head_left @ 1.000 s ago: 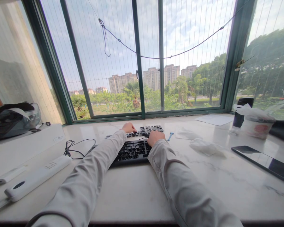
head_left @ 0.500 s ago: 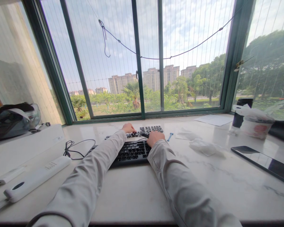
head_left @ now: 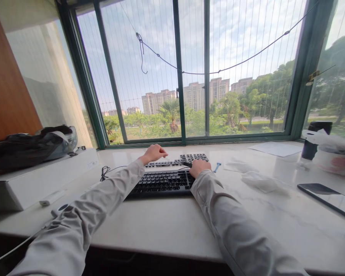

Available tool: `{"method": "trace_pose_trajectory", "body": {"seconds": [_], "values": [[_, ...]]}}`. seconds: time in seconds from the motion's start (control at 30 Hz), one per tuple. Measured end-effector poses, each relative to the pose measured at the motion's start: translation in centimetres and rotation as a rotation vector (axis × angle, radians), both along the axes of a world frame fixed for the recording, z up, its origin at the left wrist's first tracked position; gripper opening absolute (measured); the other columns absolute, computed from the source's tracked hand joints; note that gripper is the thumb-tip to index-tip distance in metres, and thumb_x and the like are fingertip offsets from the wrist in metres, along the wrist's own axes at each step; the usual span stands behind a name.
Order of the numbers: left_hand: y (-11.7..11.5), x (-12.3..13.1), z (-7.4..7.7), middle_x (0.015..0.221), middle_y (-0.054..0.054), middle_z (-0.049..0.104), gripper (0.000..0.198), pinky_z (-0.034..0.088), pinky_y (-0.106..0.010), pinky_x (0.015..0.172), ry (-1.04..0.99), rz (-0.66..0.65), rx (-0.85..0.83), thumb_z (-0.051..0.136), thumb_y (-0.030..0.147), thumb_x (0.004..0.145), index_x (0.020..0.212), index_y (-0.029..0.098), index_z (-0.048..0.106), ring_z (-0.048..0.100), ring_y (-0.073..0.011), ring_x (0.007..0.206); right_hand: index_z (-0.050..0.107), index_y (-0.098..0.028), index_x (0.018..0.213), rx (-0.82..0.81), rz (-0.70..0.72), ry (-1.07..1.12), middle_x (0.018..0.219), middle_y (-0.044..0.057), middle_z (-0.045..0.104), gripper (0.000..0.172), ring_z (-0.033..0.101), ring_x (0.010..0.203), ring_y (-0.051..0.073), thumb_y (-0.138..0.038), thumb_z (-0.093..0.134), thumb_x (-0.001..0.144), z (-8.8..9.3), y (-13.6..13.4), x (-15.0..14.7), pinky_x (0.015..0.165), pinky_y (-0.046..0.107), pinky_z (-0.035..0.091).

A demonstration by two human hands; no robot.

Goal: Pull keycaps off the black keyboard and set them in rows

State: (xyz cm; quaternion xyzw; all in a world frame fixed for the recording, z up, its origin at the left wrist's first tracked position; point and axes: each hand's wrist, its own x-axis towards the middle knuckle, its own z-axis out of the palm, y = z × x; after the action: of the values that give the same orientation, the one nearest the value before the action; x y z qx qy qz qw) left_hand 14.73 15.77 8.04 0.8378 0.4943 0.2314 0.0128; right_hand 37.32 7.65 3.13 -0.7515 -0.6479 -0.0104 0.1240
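A black keyboard (head_left: 163, 184) lies on the white marble counter. Behind it, loose black keycaps (head_left: 194, 157) are laid out in rows. My left hand (head_left: 154, 153) hovers above the left part of those rows, thumb and fingertips pinched together; whether something small is between them cannot be made out. At the keyboard's right end, my right hand (head_left: 200, 168) is closed around a dark slim tool (head_left: 186, 164), whose tip points left over the gap between keyboard and keycaps. Just right of the keycaps lies a small blue tool (head_left: 217, 167).
Crumpled white tissue (head_left: 264, 182) and a dark tablet (head_left: 327, 197) lie to the right, with a bagged tub (head_left: 336, 159) and a black cup (head_left: 309, 149) behind. A white box (head_left: 46, 176) bearing a dark bag stands left. Window frames close off the back.
My left hand has lifted from the keycap rows and moved left. My right hand stays by the keyboard's right end with the dark slim tool. The view has turned slightly left.
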Motion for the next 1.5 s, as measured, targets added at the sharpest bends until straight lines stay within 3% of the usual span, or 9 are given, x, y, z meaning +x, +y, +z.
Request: {"method": "trace_pose_trajectory", "body": {"seconds": [0.17, 0.37, 0.47, 0.57, 0.7, 0.8, 0.93, 1.17, 1.5], "values": [[-5.6, -4.0, -1.4, 0.08, -0.002, 0.074, 0.03, 0.045, -0.025, 0.07, -0.088, -0.189, 0.002, 0.062, 0.049, 0.078, 0.082, 0.022, 0.077, 0.065, -0.0178, 0.076, 0.067, -0.015, 0.1, 0.091, 0.021, 0.02, 0.102, 0.017, 0.066, 0.026, 0.062, 0.094, 0.027, -0.028, 0.055, 0.08, 0.2, -0.2, -1.1, 0.078, 0.037, 0.044], [-8.0, -4.7, -5.1, 0.089, -0.005, 0.073, 0.038, 0.045, -0.025, 0.07, -0.16, -0.27, -0.007, 0.061, 0.055, 0.078, 0.09, 0.022, 0.077, 0.062, -0.017, 0.076, 0.066, -0.021, 0.085, 0.384, 0.116, 0.218, 0.082, 0.01, 0.067, 0.026, 0.061, 0.077, 0.023, -0.038, 0.046, 0.086, 0.9, -1.3, -3.6, 0.067, 0.032, 0.039], [-8.3, -4.2, -6.0, 0.087, -0.003, 0.07, 0.031, 0.043, -0.024, 0.071, -0.142, -0.341, 0.028, 0.064, 0.051, 0.078, 0.089, 0.025, 0.077, 0.061, -0.015, 0.075, 0.061, -0.02, 0.069, 0.495, 0.226, 0.506, 0.067, 0.006, 0.062, 0.039, 0.056, 0.066, 0.02, -0.05, 0.043, 0.087, 0.9, -1.2, -4.5, 0.06, 0.03, 0.035], [-8.7, -3.9, -6.2, 0.087, -0.001, 0.069, 0.027, 0.043, -0.023, 0.072, -0.126, -0.379, 0.05, 0.065, 0.05, 0.077, 0.089, 0.028, 0.077, 0.06, -0.0144, 0.076, 0.052, -0.02, 0.06, 0.544, 0.367, 0.947, 0.057, 0.002, 0.053, 0.045, 0.046, 0.055, 0.015, -0.059, 0.048, 0.081, 0.5, -0.8, -5.8, 0.054, 0.028, 0.032], [-9.1, -3.8, -6.3, 0.087, -0.002, 0.069, 0.033, 0.042, -0.024, 0.07, -0.129, -0.374, 0.041, 0.067, 0.054, 0.074, 0.09, 0.028, 0.076, 0.06, -0.0151, 0.076, 0.041, -0.021, 0.06, 0.442, 0.506, 1.576, 0.052, -0.006, 0.034, 0.041, 0.028, 0.046, 0.008, -0.052, 0.066, 0.072, 0.1, -0.8, -8.1, 0.045, 0.024, 0.024], [-9.2, -3.6, -6.5, 0.086, -0.002, 0.07, 0.035, 0.043, -0.024, 0.071, -0.165, -0.356, 0.012, 0.069, 0.055, 0.071, 0.09, 0.027, 0.077, 0.061, -0.0158, 0.076, 0.04, -0.021, 0.061, 0.289, 0.551, 1.821, 0.053, -0.008, 0.028, 0.042, 0.023, 0.046, 0.007, -0.048, 0.072, 0.068, 0.2, -1.6, -9.6, 0.042, 0.022, 0.023], [-9.0, -3.5, -6.7, 0.086, -0.002, 0.072, 0.035, 0.045, -0.025, 0.076, -0.209, -0.325, -0.07, 0.069, 0.054, 0.069, 0.087, 0.025, 0.077, 0.062, -0.0189, 0.082, 0.042, -0.02, 0.062, 0.134, 0.56, 1.915, 0.052, -0.007, 0.029, 0.042, 0.027, 0.047, 0.007, -0.052, 0.068, 0.071, 0.2, -2.6, -10.5, 0.043, 0.021, 0.026], [-9.0, -3.4, -6.6, 0.081, -0.003, 0.073, 0.04, 0.046, -0.026, 0.074, -0.187, -0.278, -0.097, 0.067, 0.058, 0.068, 0.086, 0.023, 0.077, 0.064, -0.0201, 0.078, 0.037, -0.02, 0.059, 0.111, 0.476, 1.935, 0.051, -0.007, 0.029, 0.045, 0.027, 0.044, 0.007, -0.054, 0.062, 0.075, -0.5, -2.3, -10.4, 0.04, 0.022, 0.025], [-8.8, -3.5, -6.6, 0.088, -0.003, 0.073, 0.038, 0.044, -0.025, 0.073, -0.165, -0.33, -0.049, 0.066, 0.056, 0.071, 0.087, 0.022, 0.076, 0.063, -0.0198, 0.082, 0.039, -0.02, 0.059, 0.135, 0.426, 2.018, 0.05, -0.007, 0.03, 0.044, 0.029, 0.044, 0.006, -0.054, 0.062, 0.075, -1.0, -2.2, -10.6, 0.04, 0.021, 0.025]]}}
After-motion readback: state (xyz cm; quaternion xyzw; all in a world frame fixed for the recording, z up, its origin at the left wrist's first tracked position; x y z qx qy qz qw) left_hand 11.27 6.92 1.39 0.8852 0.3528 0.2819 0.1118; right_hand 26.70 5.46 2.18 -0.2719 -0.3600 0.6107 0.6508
